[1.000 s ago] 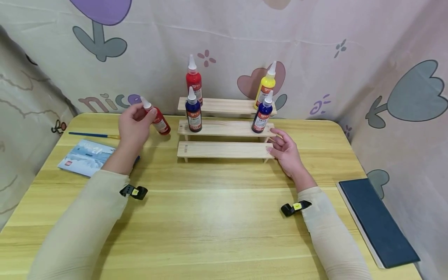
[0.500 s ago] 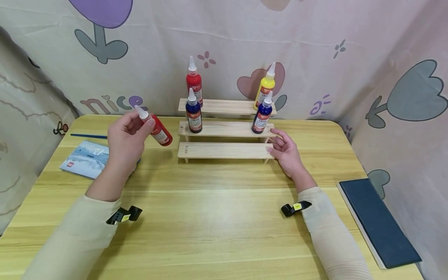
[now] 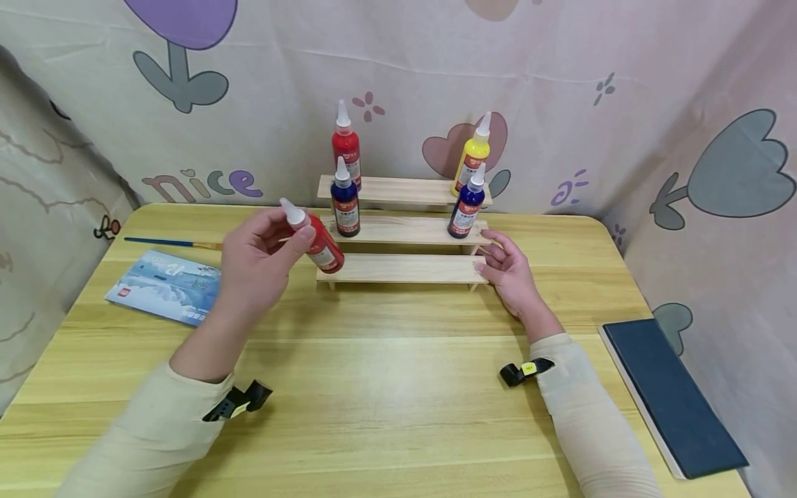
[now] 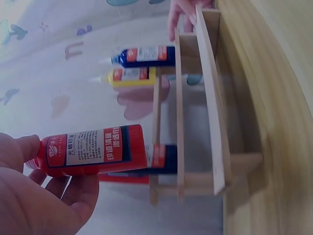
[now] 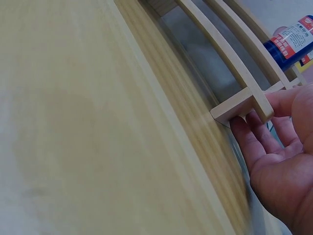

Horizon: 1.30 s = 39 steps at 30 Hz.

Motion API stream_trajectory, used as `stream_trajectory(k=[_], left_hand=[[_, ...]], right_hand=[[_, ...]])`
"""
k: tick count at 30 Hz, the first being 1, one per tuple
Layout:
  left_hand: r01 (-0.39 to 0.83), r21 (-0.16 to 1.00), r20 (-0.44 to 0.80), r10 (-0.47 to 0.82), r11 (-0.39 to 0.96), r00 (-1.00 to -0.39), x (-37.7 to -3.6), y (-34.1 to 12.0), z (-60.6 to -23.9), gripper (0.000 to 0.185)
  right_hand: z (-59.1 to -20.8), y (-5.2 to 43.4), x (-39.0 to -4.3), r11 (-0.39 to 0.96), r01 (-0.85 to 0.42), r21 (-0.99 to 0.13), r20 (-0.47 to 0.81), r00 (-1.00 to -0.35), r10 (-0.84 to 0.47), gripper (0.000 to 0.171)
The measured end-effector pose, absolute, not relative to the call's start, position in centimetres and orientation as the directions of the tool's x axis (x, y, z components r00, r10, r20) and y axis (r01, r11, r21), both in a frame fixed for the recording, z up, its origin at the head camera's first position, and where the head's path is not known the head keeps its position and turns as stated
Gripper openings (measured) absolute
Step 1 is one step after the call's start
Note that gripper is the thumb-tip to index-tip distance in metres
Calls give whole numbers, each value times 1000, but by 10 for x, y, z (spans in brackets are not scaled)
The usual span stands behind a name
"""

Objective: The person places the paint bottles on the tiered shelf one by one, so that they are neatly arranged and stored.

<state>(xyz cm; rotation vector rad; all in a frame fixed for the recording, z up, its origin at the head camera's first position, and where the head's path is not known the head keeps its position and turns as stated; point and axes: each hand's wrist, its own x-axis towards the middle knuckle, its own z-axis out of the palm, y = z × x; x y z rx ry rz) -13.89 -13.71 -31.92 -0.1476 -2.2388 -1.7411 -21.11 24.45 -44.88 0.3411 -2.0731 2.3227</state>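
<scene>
My left hand (image 3: 258, 266) pinches a red ink bottle (image 3: 325, 247) near its white pointed cap. Tilted, the bottle overlaps the left end of the lowest step in the head view; in the left wrist view its printed label (image 4: 95, 146) shows. A three-step wooden display shelf (image 3: 405, 268) stands at the back of the table. At its right end my right hand (image 3: 512, 273) grips the lowest step, thumb on top and fingers at the side support (image 5: 237, 105). Blue ink bottles (image 3: 345, 207) (image 3: 467, 211) stand at both ends of the middle step. The top step bears another red bottle (image 3: 346, 149) and a yellow bottle (image 3: 472, 159).
On the left of the wooden table (image 3: 386, 401) lie a blue-and-white booklet (image 3: 165, 283) and a paintbrush (image 3: 168, 242). A dark blue book or box (image 3: 675, 394) lies at the right edge. Patterned cloth (image 3: 398, 62) hangs close behind the shelf.
My left hand first drew the red bottle toward me and left, then carried it right to the lowest step. The right hand has stayed at the shelf's end.
</scene>
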Motion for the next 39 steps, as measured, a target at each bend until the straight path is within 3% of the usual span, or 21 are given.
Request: stream_trajectory(k=[20,30,39], left_hand=[[244,958,233,85,152,-969,-158,-68,-324,33],[246,938,206,177,244,-962,-181,-43,-343,30],[195,928,141,185,318,-973,-192,-31,-355,30]], right_hand=[[-446,242,-210,-92,-158,-983,168,-979,-115,63],[-445,242,-210,-107,-152,-983,164,-979,-124,64],[-449,243,-211,-101,-157,-982,169,-978,-122,65]])
